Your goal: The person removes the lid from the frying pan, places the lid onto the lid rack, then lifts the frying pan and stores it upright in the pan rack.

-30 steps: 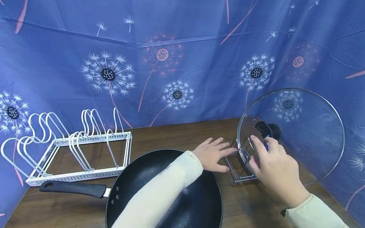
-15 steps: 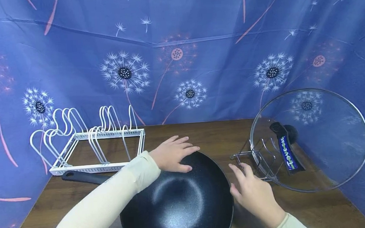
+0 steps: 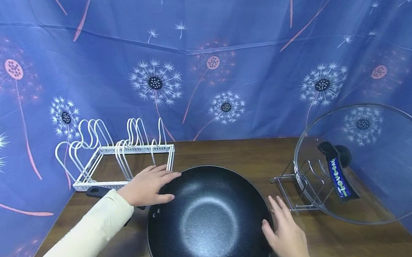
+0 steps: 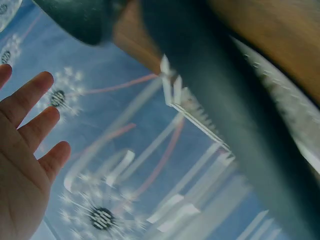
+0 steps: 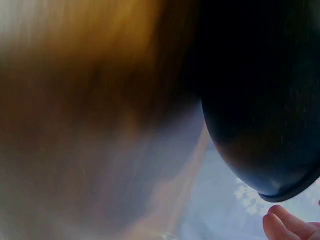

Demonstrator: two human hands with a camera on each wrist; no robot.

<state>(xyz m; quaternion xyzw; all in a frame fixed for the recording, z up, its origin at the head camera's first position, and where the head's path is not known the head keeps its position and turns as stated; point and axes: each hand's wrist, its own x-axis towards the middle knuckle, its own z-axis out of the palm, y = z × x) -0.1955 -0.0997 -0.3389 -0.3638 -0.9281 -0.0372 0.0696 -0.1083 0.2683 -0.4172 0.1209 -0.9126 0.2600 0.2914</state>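
A black wok (image 3: 209, 227) lies on the wooden table, its inside facing up and its black handle (image 3: 97, 191) pointing left. My left hand (image 3: 147, 186) hovers over the wok's left edge and handle with fingers spread, and its forearm hides part of the handle. In the left wrist view the handle (image 4: 215, 100) runs past the straight fingers (image 4: 37, 125). At the wok's right rim is my right hand (image 3: 286, 232), fingers extended and thumb over the rim. The right wrist view shows its fingertips (image 5: 280, 220) right by the wok's rim (image 5: 290, 192).
A white wire rack (image 3: 121, 150) stands behind the handle at the left. On the right, a clear glass lid (image 3: 382, 180) with a black knob handle (image 3: 338, 171) stands on edge in a small metal rack (image 3: 296, 194). A blue dandelion-print curtain (image 3: 194, 65) closes off the back.
Both hands have moved left, away from the lid and its rack: the left toward the wok's handle, the right to the wok's right rim. The head view has turned slightly left.
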